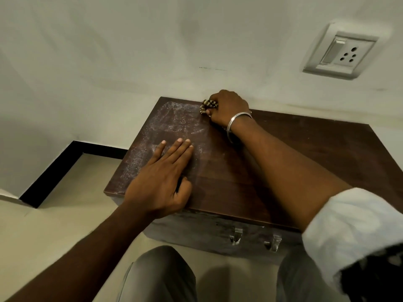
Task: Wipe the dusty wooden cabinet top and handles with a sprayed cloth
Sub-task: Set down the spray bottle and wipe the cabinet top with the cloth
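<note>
We are looking down on the dark brown rectangular wooden cabinet top (272,160), which is standing against the pale wall. Its left part is showing a whitish, smeared film of dust in swirled streaks, while its right part is showing dark, smooth, slightly glossy grain.

Our right hand (226,110) is reaching to the far edge by the wall and is clenching a bunched cloth striped black and tan (208,105), holding it on the wood at the far border of the dusty patch. A thin silver metal bangle (236,120) is sitting on that wrist, and a white fabric sleeve (349,225) is covering the arm at the right.

Our left hand (161,177) is lying flat on the near left part of the top, fingers straight and close together, grasping nothing.

Below the near edge the cabinet front is looking dull and grey-streaked, and two small shiny metal handles (236,236) are projecting from it side by side.

On the wall at far right a white rectangular plastic switch-and-socket plate (342,52) is showing one rocker switch and five round holes. At left a black skirting strip (65,166) is running along the foot of the wall above the smooth beige floor (65,214).
</note>
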